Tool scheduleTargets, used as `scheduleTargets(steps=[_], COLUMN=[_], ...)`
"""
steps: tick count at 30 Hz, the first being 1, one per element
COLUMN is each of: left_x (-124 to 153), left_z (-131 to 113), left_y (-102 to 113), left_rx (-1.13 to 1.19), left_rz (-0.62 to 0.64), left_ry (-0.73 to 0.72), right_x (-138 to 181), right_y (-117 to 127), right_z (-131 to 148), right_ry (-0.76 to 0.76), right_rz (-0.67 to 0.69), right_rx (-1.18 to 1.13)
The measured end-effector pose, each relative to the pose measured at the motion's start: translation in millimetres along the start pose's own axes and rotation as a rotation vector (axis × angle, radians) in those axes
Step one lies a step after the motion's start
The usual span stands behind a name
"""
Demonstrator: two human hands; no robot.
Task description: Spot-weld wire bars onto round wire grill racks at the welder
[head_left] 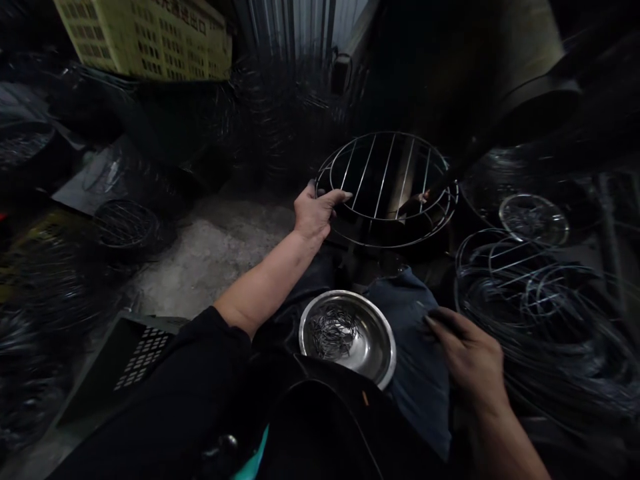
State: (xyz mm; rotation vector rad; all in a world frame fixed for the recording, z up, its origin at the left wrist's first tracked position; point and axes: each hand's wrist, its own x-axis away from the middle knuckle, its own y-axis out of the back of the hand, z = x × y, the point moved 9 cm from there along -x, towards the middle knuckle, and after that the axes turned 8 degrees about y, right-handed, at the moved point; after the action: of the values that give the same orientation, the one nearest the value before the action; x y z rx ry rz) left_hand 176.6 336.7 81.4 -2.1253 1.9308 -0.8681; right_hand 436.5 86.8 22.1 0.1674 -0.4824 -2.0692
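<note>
My left hand (315,212) grips the near-left rim of a round wire rack (387,190) with parallel bars, held out ahead of me. My right hand (467,357) rests on my right knee, on dark trousers (410,320), fingers curled and dirty; whether it holds anything I cannot make out. Between my knees sits a shiny steel bowl (373,353) with several small bent wire pieces (333,330) in it.
Piles of wire rings and racks (540,293) lie at the right. More dark wire racks (125,223) are stacked at the left. A yellow perforated crate (150,37) stands at the back left. Bare concrete floor (210,257) shows ahead left.
</note>
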Motion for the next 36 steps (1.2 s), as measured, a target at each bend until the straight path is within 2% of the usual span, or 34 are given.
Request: scheduleTargets(steps=[2,5,10,13,16,18,23,30,36], left_x=[-1.8,-4.2,-5.9,-6.9,-8.5,-9.3,-8.0,-7.3,-13.9], left_z=[1.0,4.1,8.4,7.6,5.3,3.4,-2.0,-5.3,-7.1], left_y=[-2.4,-8.6,-10.3,-9.5,-6.2,-4.8,-3.6,-15.1,-17.3], left_rx=[0.019,0.024,0.04,0.03,0.023,0.018,-0.022,-0.043,-0.03], left_rz=[0.0,0.024,0.001,-0.011,-0.032,-0.03,-0.025,0.02,0.017], left_ry=[-0.004,-0.003,0.012,0.006,-0.014,-0.028,-0.048,-0.05,-0.053], right_x=[-1.7,-1.3,-3.0,-7.6,-18.4,-28.1,-63.2,-98.9,-94.7], right_y=[13.4,8.7,-3.3,-5.2,-19.6,-30.7,-37.4,-65.8,-65.4], right_z=[-10.2,-25.7,-22.3,-0.9,43.2,70.4,108.1,118.5,109.8], right_ry=[-0.033,-0.128,-0.196,-0.161,0.039,0.128,0.182,0.129,0.17], right_rz=[-0.089,-0.123,-0.071,-0.009,0.118,0.143,-0.14,-0.114,-0.238], right_rx=[-0.061,-0.194,-0.146,-0.087,-0.088,-0.115,-0.269,-0.395,-0.484])
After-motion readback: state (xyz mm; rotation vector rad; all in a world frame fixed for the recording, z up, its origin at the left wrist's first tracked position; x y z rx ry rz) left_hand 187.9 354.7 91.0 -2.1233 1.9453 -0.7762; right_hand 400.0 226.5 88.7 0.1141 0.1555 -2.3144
